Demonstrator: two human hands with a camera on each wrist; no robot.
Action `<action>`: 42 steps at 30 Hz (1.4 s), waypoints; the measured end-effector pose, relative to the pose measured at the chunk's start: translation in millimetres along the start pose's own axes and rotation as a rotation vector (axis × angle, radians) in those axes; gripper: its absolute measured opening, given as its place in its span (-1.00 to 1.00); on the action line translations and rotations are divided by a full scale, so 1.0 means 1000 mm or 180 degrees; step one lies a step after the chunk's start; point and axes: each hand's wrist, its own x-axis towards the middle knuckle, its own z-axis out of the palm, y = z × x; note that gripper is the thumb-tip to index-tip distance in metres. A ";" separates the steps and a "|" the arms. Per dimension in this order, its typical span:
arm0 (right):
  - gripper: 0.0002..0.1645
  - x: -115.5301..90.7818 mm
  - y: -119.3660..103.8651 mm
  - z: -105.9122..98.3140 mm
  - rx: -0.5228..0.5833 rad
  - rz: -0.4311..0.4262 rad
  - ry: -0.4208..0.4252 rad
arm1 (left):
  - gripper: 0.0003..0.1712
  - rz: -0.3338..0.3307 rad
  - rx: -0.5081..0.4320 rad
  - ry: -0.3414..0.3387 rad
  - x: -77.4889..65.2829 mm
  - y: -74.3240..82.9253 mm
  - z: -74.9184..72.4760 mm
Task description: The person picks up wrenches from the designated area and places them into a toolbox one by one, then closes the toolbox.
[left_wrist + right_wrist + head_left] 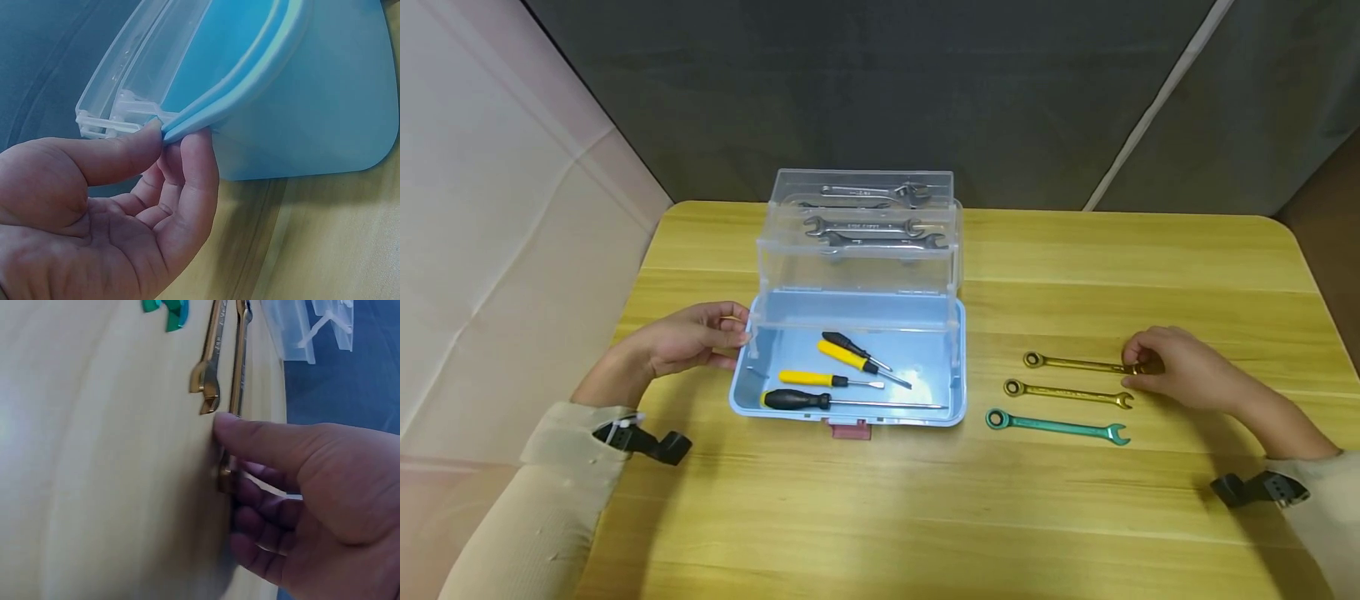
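Observation:
At its left rim, my left hand point(696, 337) pinches the blue toolbox point(850, 304) between thumb and fingers. The left wrist view shows the thumb on top of the rim point(250, 81) and a finger beneath it. My right hand point(1180, 367) grips the open end of the farthest gold combination wrench point(1075, 363), thumb on one side and fingers on the other. A second gold wrench point(1067, 393) lies just nearer, its open jaw close to my thumb in the right wrist view. Nearest of the three is a green wrench point(1056, 426).
Inside the toolbox lie a long black screwdriver point(797, 400), yellow-handled screwdrivers point(805, 378) and a small black-handled one point(842, 342). Its clear trays point(857, 267), raised behind, hold several silver wrenches point(865, 227). A reddish latch point(851, 431) hangs at the front. A dark curtain point(880, 100) stands behind the table.

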 end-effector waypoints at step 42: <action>-0.70 0.004 0.002 0.001 0.1661 0.0440 -0.0138 | -0.86 0.0020 -0.0008 -0.0064 0.000 0.000 -0.001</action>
